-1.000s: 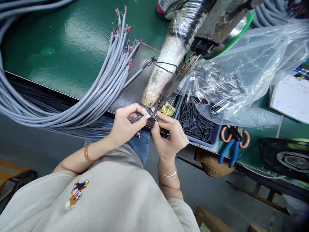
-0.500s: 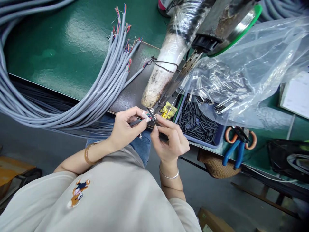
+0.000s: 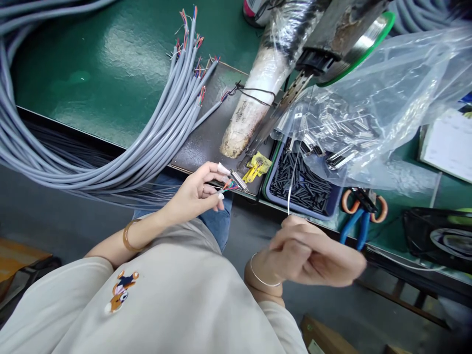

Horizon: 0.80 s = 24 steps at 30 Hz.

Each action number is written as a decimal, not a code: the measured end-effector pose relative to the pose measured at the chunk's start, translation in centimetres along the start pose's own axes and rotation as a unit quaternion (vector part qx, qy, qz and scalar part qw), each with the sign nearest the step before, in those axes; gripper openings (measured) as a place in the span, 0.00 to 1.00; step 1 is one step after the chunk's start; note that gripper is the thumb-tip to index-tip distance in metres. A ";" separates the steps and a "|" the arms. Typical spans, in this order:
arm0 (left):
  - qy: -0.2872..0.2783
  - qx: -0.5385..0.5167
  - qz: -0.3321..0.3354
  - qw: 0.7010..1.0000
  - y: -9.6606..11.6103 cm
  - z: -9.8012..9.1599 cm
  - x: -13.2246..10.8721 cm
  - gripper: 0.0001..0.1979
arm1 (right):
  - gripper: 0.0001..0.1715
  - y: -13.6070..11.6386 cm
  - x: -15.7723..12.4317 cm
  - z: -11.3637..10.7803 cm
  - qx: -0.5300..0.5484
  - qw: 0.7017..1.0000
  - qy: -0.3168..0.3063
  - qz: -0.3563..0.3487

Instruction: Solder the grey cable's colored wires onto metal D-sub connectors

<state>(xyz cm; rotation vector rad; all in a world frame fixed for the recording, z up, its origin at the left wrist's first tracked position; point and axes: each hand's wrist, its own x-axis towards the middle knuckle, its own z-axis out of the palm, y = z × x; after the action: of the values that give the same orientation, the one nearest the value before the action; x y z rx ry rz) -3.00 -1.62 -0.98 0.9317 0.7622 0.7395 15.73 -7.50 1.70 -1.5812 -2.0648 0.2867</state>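
Observation:
My left hand [image 3: 201, 189], with white coverings on two fingertips, is closed on a dark cable by the table's front edge. Coloured wires [image 3: 229, 186] fan out of its fingers to a metal D-sub connector [image 3: 239, 181] with a row of pins. Off to the right, my right hand [image 3: 313, 253] is curled and slightly blurred in front of the table. A thin strand of solder wire [image 3: 290, 189] runs down into its fingers, which look closed on it. The green-rimmed solder spool [image 3: 372, 44] stands above, beside the soldering iron [image 3: 285, 105].
Grey cables [image 3: 162, 128] with stripped ends lie in a bundle on the left. A blue tray [image 3: 334, 209] holds black tubes, with a plastic bag [image 3: 398, 93] of connectors over its back edge. Blue-and-orange pliers [image 3: 357, 221] and a yellow piece [image 3: 254, 169] lie nearby.
My right hand has left the connector, moving right and toward me, and draws the solder wire along. My left hand stays nearly in place, with the connector turned slightly.

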 end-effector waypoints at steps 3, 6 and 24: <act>-0.044 -0.001 -0.005 0.999 -0.6 0.0 -0.6 0.31 | 0.15 -1.1 0.4 -0.2 -0.032 0.997 -0.062 -0.008; -0.066 0.047 0.019 0.996 -0.9 0.1 -1.4 0.38 | 0.16 -2.2 1.3 -0.3 -0.074 0.989 -0.128 -0.018; -0.074 -0.037 0.019 0.996 1.3 -0.2 -2.1 0.16 | 0.09 -2.4 0.1 -1.5 0.176 0.971 0.125 0.103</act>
<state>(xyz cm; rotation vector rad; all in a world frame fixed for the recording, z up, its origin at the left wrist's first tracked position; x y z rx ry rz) -4.57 -2.70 0.57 0.9265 0.5841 0.7188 14.52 -8.37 4.11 -1.5229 -1.5615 0.4740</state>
